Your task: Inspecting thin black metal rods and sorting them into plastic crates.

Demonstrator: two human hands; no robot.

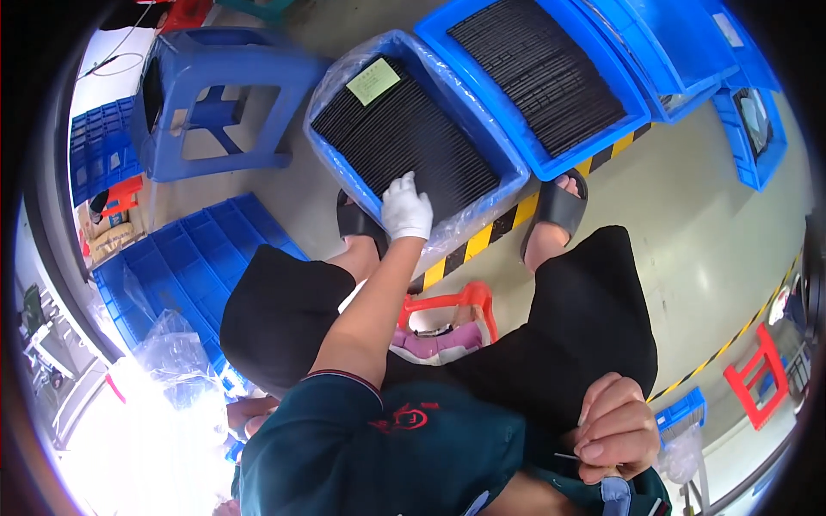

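My left hand (pixel 406 211), in a white glove, reaches over the near edge of a blue crate (pixel 508 172) lined with clear plastic. Its fingers are apart and rest on or just above thin black strips (pixel 413 129) packed in rows inside; exact contact is hard to see. A pale green paper slip (pixel 372 82) lies on the strips at the far end. Close to my body, my bare right hand (pixel 615 427) is closed, fingertips pinched by the shirt front. A thin pale sliver (pixel 564 457) sticks out from those fingers; its kind is unclear.
Beside the crate stands another blue crate (pixel 635 129) of black strips. Left are a blue plastic stool (pixel 284 86), a blue slatted pallet (pixel 189 258) and a crumpled clear bag (pixel 176 357). Bare fingers (pixel 249 411) show beside my left side, their owner unclear. Yellow-black tape (pixel 477 243) marks the floor.
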